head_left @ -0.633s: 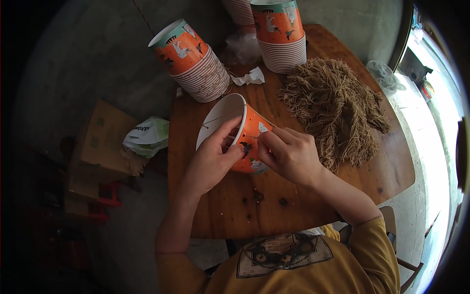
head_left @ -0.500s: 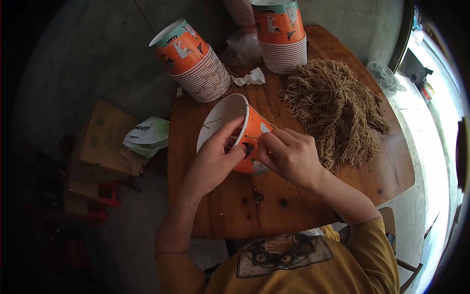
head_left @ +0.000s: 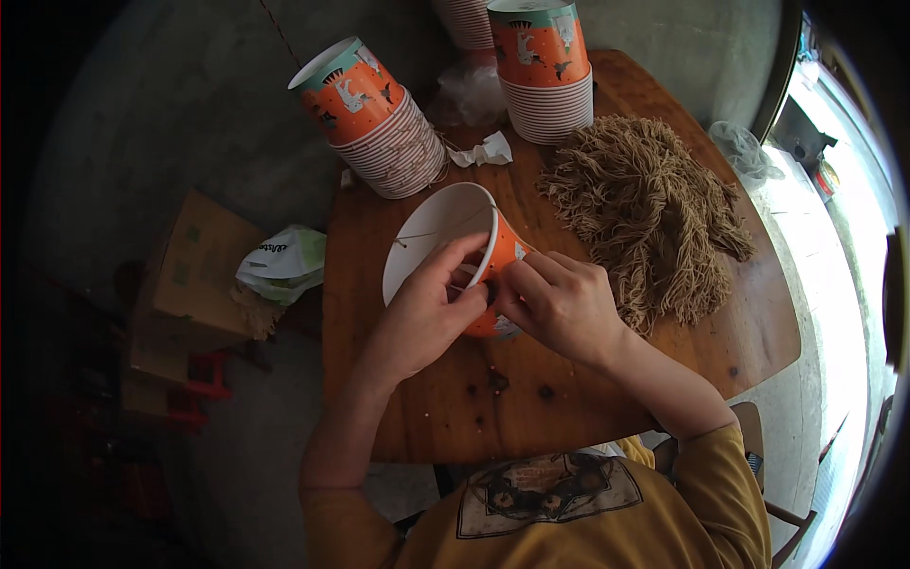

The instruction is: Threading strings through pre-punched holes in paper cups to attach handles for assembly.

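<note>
A paper bucket (head_left: 507, 248), orange outside and white inside, lies tilted on the table with its mouth toward the left. My left hand (head_left: 422, 313) grips its rim, fingers inside the mouth and thumb on the outer wall. A thin cord (head_left: 444, 229) runs across the inside of the bucket, with a knot near its left end. Against the outer wall, close to my left thumb, my right hand (head_left: 559, 299) is closed in a pinch on the cord. Its fingertips and the spot where the cord meets the wall are mostly hidden.
Nested paper buckets stand in a cord-strung stack (head_left: 389, 142) and a plain stack (head_left: 548, 95) at the back. A heap of brown cords (head_left: 654, 223) lies to the right, crumpled white paper (head_left: 483, 150) between the stacks. A cardboard box (head_left: 204, 270) sits left of the wooden table (head_left: 607, 408).
The bucket has turned and shifted slightly to the right, and my left hand has moved with it, its thumb now closer to my right fingertips. My right hand stays nearly in place.
</note>
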A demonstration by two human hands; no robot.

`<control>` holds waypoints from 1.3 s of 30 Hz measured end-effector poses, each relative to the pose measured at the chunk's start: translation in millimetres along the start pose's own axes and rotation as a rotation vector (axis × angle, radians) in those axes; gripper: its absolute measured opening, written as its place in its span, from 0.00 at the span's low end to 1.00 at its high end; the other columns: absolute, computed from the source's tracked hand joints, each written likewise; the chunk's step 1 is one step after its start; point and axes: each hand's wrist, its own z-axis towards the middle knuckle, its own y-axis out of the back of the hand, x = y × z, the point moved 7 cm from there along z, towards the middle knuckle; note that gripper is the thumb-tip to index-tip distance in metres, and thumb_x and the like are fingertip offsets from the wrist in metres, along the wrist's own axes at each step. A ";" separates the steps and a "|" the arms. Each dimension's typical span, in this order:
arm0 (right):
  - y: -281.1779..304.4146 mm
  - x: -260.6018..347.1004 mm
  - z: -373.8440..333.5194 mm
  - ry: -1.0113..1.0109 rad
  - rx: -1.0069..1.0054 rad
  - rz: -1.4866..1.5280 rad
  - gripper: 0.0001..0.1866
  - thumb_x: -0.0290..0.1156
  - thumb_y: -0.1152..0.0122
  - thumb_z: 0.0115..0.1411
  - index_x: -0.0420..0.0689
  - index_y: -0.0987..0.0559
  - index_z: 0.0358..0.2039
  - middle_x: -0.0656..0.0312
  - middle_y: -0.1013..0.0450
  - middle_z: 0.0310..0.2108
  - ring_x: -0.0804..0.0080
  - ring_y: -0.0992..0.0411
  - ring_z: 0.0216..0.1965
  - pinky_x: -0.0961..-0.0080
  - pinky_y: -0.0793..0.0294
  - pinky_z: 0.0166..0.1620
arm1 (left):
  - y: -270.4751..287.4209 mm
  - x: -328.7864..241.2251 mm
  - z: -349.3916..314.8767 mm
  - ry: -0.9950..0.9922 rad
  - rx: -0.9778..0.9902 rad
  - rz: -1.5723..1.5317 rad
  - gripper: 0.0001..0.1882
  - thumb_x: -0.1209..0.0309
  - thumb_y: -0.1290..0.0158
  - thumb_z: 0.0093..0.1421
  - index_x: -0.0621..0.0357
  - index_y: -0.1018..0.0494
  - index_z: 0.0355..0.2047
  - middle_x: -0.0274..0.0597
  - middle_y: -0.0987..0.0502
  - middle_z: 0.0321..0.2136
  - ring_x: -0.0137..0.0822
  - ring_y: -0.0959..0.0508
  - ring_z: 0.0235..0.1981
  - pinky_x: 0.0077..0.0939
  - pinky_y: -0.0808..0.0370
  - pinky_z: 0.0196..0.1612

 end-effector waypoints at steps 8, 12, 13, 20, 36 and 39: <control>5.6 -10.7 -22.8 -0.027 0.125 0.027 0.09 0.32 0.39 0.51 0.45 0.31 0.24 0.63 0.33 0.20 0.68 0.29 0.21 0.72 0.27 0.22 | -22.0 13.2 6.2 0.059 0.179 -0.101 0.13 0.75 0.57 0.65 0.65 0.32 0.49 0.35 0.27 0.39 0.21 0.28 0.39 0.17 0.30 0.45; 9.5 -15.2 -33.7 -0.043 0.227 0.017 0.08 0.32 0.39 0.51 0.45 0.30 0.26 0.62 0.32 0.22 0.67 0.28 0.24 0.71 0.26 0.24 | -33.4 31.5 15.9 0.094 0.190 0.093 0.06 0.74 0.55 0.63 0.64 0.31 0.38 0.39 0.24 0.30 0.25 0.25 0.31 0.23 0.27 0.34; 10.2 -16.7 -35.1 -0.036 0.247 0.058 0.09 0.32 0.39 0.50 0.44 0.29 0.28 0.62 0.32 0.25 0.67 0.28 0.27 0.70 0.26 0.26 | -34.5 29.7 17.1 0.054 0.170 0.200 0.05 0.74 0.53 0.62 0.64 0.32 0.35 0.41 0.24 0.28 0.28 0.24 0.29 0.26 0.27 0.32; 48.0 -38.8 -28.7 0.079 0.158 -0.184 0.13 0.26 0.38 0.43 0.47 0.23 0.34 0.62 0.34 0.34 0.63 0.32 0.35 0.70 0.30 0.33 | -37.2 9.9 18.3 -0.201 0.038 0.440 0.05 0.75 0.51 0.61 0.62 0.32 0.36 0.36 0.27 0.28 0.22 0.28 0.29 0.20 0.29 0.33; 50.1 -49.0 -14.7 -0.109 -0.013 0.264 0.16 0.16 0.43 0.49 0.44 0.25 0.39 0.61 0.27 0.33 0.63 0.28 0.33 0.70 0.27 0.36 | -52.1 15.0 38.8 -0.003 0.071 -0.234 0.03 0.75 0.55 0.63 0.58 0.33 0.38 0.31 0.27 0.34 0.18 0.32 0.30 0.13 0.33 0.33; 50.5 -47.5 -8.5 -0.062 0.013 0.314 0.18 0.13 0.45 0.48 0.44 0.25 0.40 0.59 0.26 0.37 0.61 0.28 0.40 0.69 0.27 0.42 | -55.2 11.5 42.9 -0.005 0.046 -0.308 0.03 0.76 0.56 0.64 0.58 0.35 0.37 0.32 0.28 0.31 0.19 0.32 0.28 0.14 0.33 0.30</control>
